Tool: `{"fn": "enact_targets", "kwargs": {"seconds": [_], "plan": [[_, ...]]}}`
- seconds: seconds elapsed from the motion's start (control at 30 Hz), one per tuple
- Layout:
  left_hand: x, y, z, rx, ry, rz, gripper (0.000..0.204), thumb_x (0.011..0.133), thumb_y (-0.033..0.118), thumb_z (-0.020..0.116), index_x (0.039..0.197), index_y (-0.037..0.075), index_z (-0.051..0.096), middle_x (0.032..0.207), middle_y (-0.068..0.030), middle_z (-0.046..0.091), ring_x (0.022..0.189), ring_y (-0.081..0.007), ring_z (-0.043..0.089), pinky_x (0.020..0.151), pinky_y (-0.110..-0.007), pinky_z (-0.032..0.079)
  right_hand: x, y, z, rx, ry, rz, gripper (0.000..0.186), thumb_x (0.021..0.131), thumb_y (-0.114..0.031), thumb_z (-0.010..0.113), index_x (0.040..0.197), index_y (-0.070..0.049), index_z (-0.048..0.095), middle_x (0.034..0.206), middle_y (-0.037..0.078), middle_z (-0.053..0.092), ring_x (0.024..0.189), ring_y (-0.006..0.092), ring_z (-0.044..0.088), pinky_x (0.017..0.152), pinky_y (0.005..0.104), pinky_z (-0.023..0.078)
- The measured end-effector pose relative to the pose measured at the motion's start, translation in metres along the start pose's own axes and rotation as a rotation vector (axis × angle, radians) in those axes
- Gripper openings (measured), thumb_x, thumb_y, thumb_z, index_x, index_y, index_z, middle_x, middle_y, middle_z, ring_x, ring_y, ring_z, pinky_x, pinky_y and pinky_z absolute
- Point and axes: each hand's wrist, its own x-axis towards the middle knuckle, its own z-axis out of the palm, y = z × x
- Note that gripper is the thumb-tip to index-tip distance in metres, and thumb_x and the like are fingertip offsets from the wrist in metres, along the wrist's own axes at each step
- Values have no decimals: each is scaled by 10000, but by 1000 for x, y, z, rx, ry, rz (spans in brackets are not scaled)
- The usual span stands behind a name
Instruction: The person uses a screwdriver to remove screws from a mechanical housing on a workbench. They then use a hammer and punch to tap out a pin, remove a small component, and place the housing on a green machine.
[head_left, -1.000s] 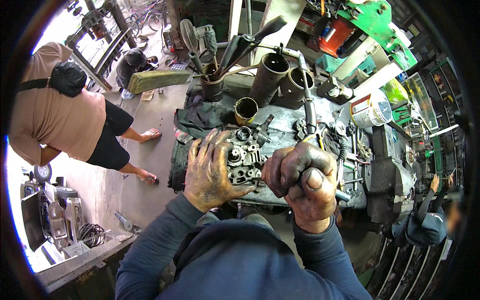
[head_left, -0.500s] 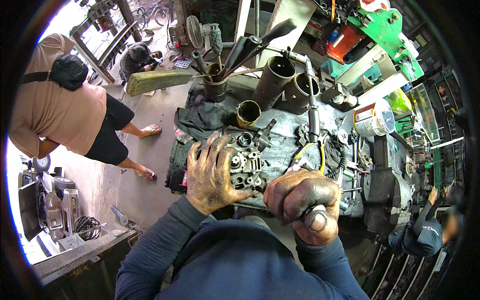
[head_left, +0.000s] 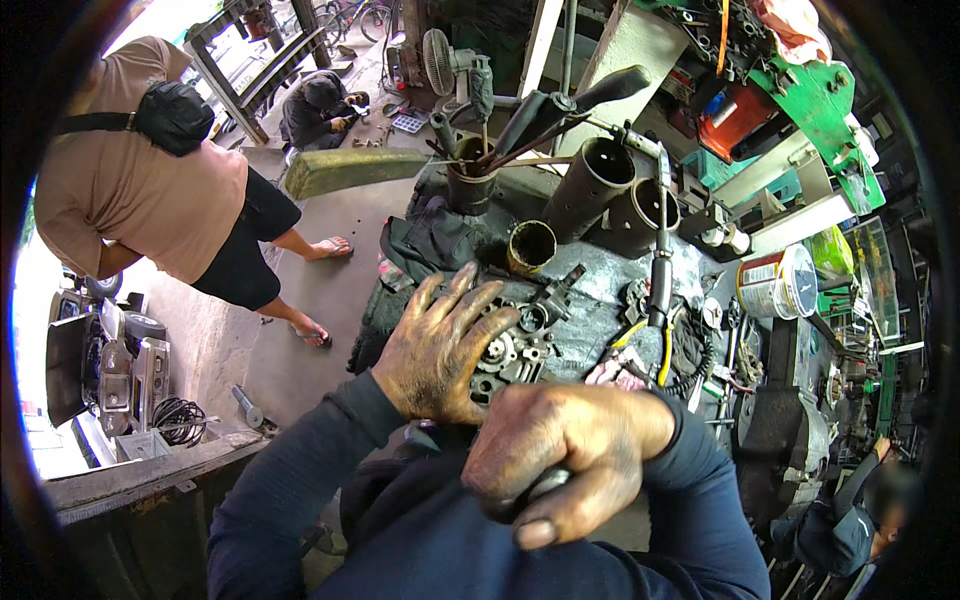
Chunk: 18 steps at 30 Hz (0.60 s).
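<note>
- Two greasy hands of mine fill the near view; my right hand (head_left: 560, 460) sits closest, curled into a fist around a dark handle of which only a short bit shows under my fingers, so I cannot tell what tool it is.
- My left hand (head_left: 440, 345) lies just beyond it, fingers spread and laid flat, palm down, on the left side of a grimy metal engine part (head_left: 520, 345) with round bores and gear-like pieces.
- That engine part rests on the near edge of the dark, oily workbench (head_left: 600, 290), directly ahead of my chest and touching my left fingertips.
- Just right of it lie yellow-handled pliers (head_left: 655, 350) among black cable, and a long black-handled tool (head_left: 662, 270) stretches away across the bench.
- A little farther stands a small rusty open can (head_left: 531, 246), and to the right a paint tin (head_left: 780, 283) lying on its side.
- Behind those lean two big dark cylinder sleeves (head_left: 600, 185), beside a pot of long tools (head_left: 470, 180).
- Well off to my left, on the concrete floor, a person in a tan shirt (head_left: 140, 190) stands bent forward with a black bag across the back.
- Farthest back, another person in dark clothes (head_left: 318, 108) crouches on the floor.
</note>
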Motion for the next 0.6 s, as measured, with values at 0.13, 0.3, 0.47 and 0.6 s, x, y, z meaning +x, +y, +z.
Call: {"fn": "enact_targets", "kwargs": {"seconds": [0.13,0.3,0.47,0.6], "plan": [[1,8,-4,-32,-30,-63,1061,633,768,821,1440,112,612,1548,-190,522,1420,-397,480,1160,-593,356,0,3,22,-187,143,-139,395,976,-217,697,697,-33,487,633,115,508,546,367,565,507,456,407],[3,-3,-7,-59,-129,-10,1055,584,769,843,1404,133,652,1542,-164,532,1389,-401,497,1112,-589,401,3,2,10,-172,70,-155,423,955,-220,721,635,-124,462,589,35,486,501,281,566,452,423,402],[2,3,1,-68,-40,-80,897,657,781,799,1274,135,718,1491,-167,579,1283,-399,570,1035,-576,435,-8,8,3,-120,247,-232,369,947,-249,713,670,-114,510,613,31,478,488,248,551,440,405,382],[1,20,7,-31,84,-219,882,696,839,728,1199,115,728,1434,-175,623,1193,-402,609,965,-560,439,-12,7,16,-346,599,-318,337,976,-305,675,779,-31,665,655,76,519,468,234,504,428,374,331]]}}
